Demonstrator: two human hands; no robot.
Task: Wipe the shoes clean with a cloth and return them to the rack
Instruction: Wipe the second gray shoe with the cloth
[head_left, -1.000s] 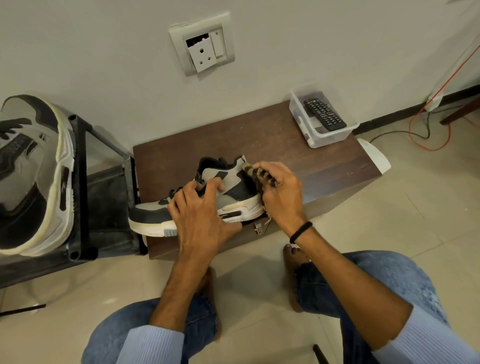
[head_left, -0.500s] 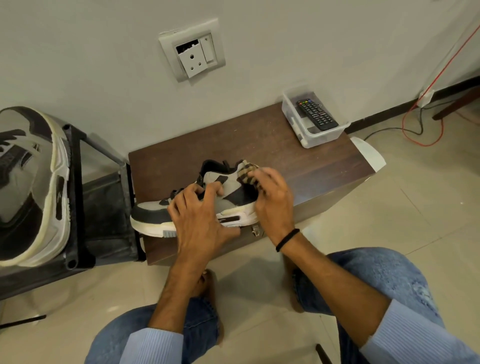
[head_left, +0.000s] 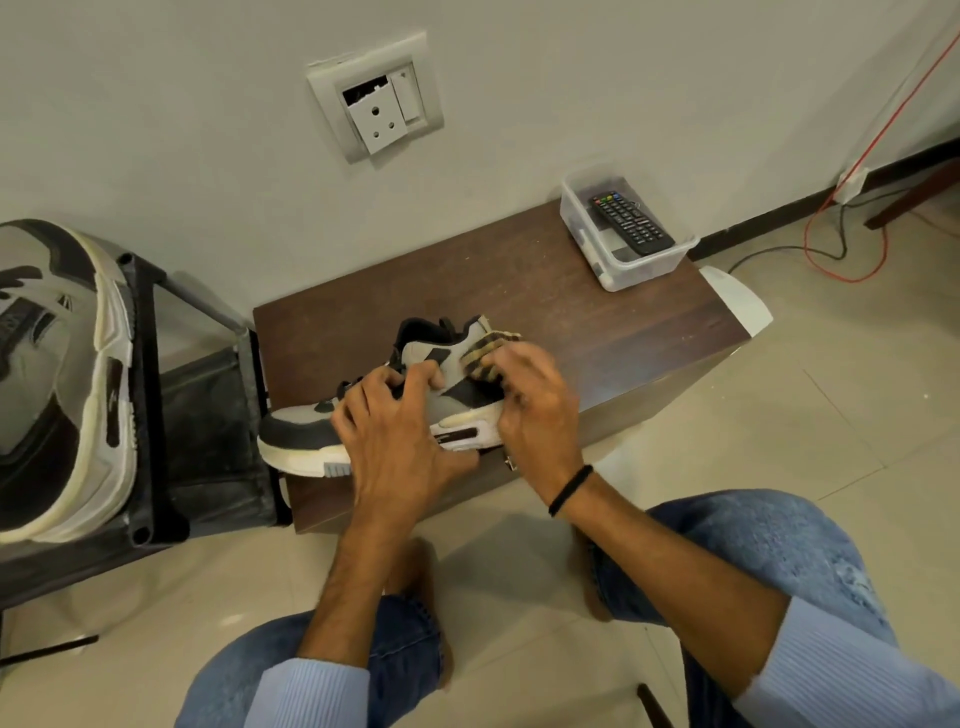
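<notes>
A grey-and-black sneaker (head_left: 296, 431) stands on the front left corner of a low dark-brown wooden cabinet (head_left: 571, 322), its toe overhanging the cabinet's left edge. The left hand (head_left: 395, 436) grips the sneaker over the laces, thumb along the white midsole. The right hand (head_left: 535, 400), a black band (head_left: 570, 489) on its wrist, presses a brown checked cloth (head_left: 485, 351) against the heel. At the cabinet's back right corner sits a clear plastic box (head_left: 644, 265) with a black remote control (head_left: 631, 223) inside. Left of the cabinet, touching it, is a black rack (head_left: 150, 395) holding a matching sneaker (head_left: 57, 374). On the wall above the cabinet is a broken socket plate (head_left: 375, 96).
</notes>
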